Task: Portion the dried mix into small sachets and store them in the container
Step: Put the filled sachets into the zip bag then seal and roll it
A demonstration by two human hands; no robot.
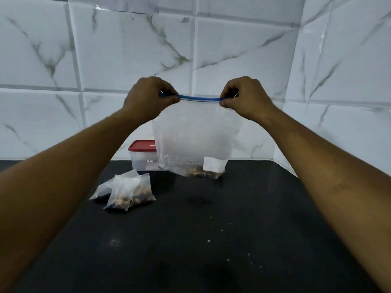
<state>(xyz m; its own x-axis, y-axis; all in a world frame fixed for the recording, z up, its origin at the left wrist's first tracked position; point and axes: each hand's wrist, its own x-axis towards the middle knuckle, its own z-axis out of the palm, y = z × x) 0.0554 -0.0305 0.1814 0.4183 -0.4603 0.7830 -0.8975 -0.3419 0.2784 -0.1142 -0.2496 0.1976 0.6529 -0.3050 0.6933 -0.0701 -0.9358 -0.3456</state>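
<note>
Left hand (148, 100), right hand (243, 98); bag (196, 134) upright

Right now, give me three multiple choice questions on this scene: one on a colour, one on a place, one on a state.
1. What colour is the lid of the container? A) blue B) red C) green
2. Where are the sachets? A) on the counter, left of the big bag B) in the container C) inside the big bag
3. How is the big bag held? A) lying flat B) one hand underneath C) left hand and right hand pinch its zip strip
Answers: B, the lid is red; A, piled on the counter; C, each hand pinches one strip end.
</note>
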